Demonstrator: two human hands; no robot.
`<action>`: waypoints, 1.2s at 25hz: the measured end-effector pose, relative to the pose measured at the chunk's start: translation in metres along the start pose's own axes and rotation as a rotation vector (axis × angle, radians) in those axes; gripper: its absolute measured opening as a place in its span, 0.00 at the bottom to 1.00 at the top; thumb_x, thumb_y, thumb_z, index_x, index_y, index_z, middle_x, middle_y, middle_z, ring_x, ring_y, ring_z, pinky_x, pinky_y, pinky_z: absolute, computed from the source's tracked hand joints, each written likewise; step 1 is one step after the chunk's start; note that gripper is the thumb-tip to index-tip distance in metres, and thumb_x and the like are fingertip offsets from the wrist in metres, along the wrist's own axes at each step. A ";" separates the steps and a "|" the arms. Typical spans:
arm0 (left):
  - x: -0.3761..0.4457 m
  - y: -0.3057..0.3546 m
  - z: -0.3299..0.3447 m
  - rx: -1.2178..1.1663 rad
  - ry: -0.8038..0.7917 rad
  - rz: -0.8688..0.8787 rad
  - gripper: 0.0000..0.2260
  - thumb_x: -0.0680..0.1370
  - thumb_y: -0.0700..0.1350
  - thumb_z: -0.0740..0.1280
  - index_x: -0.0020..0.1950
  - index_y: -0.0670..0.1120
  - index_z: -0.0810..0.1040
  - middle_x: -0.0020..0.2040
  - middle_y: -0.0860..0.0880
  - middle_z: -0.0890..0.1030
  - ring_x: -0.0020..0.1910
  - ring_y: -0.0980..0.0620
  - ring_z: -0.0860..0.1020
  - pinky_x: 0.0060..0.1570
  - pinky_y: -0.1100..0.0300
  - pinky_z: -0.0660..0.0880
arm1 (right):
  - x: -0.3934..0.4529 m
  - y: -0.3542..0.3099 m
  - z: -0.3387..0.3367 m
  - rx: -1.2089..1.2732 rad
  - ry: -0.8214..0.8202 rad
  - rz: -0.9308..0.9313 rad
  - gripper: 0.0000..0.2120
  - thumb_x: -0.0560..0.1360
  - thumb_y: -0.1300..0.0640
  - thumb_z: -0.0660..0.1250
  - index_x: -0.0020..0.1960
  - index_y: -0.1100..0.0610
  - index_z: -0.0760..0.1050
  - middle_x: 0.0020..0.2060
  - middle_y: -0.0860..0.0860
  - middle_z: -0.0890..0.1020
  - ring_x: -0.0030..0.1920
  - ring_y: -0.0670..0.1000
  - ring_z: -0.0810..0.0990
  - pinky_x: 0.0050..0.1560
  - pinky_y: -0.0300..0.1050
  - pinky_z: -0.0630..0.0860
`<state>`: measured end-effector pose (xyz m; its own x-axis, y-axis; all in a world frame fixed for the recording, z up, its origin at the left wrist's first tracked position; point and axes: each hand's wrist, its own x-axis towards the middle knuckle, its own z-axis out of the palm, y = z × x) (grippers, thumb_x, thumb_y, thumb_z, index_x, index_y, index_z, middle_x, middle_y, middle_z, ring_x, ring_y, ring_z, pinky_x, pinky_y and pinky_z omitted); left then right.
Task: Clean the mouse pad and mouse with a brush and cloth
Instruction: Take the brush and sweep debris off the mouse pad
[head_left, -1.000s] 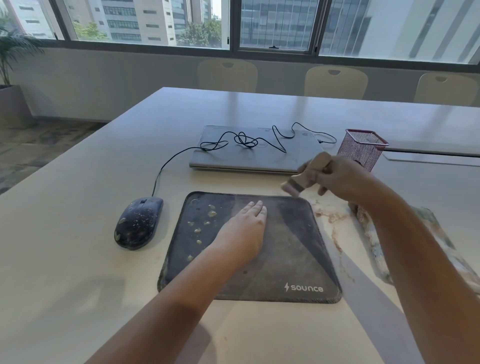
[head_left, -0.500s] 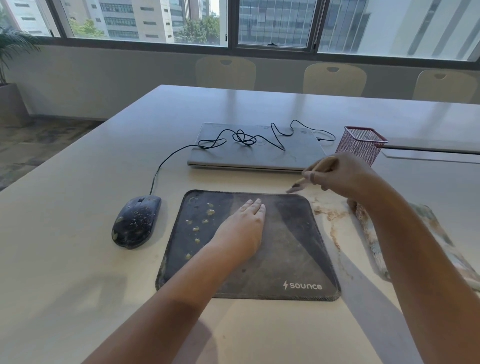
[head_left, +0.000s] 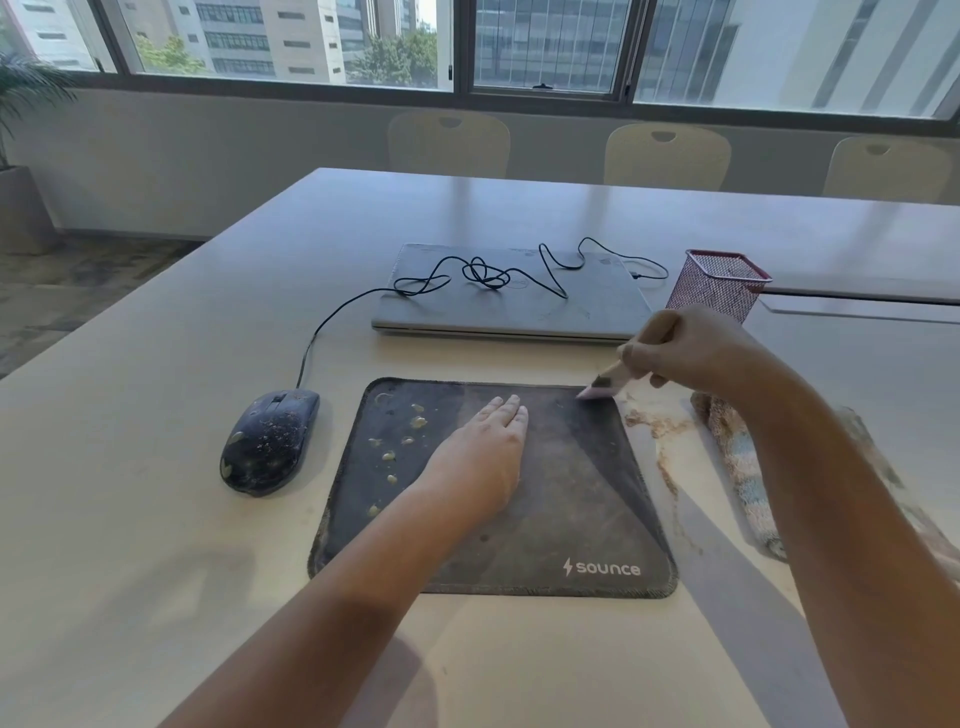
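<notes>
Now the brush (head_left: 605, 382) should sweep in short strokes from the far right corner of the mouse pad (head_left: 571, 499) toward the crumbs on its left half, bristles low and kept off the counter (head_left: 156, 519). Right hand (head_left: 680, 345) hangs above that corner, fingers pinching the handle, bristles touching the pad. Left hand (head_left: 483, 452) lies flat mid-pad, fingers straight and pressed together. The speckled mouse (head_left: 270, 441) sits just left of the pad; the cloth (head_left: 748, 478) lies right.

Bright daylight pours in through the windows (head_left: 545, 47) ahead — soft arm shadows fall toward me across the pale tabletop (head_left: 156, 519). A faint sheen sits on its far end, and straight lines bow at the edges — wide-angle distortion.
</notes>
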<state>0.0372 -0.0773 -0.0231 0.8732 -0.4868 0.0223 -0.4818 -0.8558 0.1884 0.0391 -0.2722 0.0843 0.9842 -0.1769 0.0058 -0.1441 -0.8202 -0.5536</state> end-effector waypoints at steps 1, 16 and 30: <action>0.000 0.000 0.000 0.001 0.000 0.001 0.23 0.82 0.39 0.50 0.76 0.42 0.47 0.77 0.46 0.48 0.76 0.52 0.46 0.72 0.62 0.44 | 0.000 0.001 0.001 -0.006 -0.032 0.012 0.11 0.69 0.52 0.69 0.36 0.60 0.81 0.32 0.54 0.83 0.36 0.52 0.79 0.34 0.41 0.70; 0.002 -0.002 0.002 0.017 0.019 0.025 0.24 0.81 0.41 0.53 0.75 0.41 0.48 0.77 0.46 0.49 0.76 0.51 0.47 0.71 0.63 0.44 | -0.003 -0.001 -0.013 -0.066 -0.024 -0.011 0.13 0.70 0.50 0.69 0.34 0.58 0.81 0.29 0.52 0.83 0.31 0.49 0.77 0.33 0.40 0.69; 0.002 -0.002 0.002 0.012 0.017 0.018 0.23 0.82 0.40 0.51 0.75 0.41 0.48 0.77 0.46 0.48 0.76 0.52 0.46 0.71 0.63 0.43 | -0.010 -0.004 -0.008 -0.159 -0.195 -0.051 0.10 0.69 0.53 0.68 0.38 0.60 0.82 0.30 0.52 0.83 0.32 0.47 0.79 0.39 0.42 0.73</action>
<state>0.0396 -0.0771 -0.0250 0.8656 -0.4989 0.0423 -0.4980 -0.8491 0.1762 0.0286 -0.2715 0.0935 0.9896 -0.0373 -0.1386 -0.0926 -0.9035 -0.4184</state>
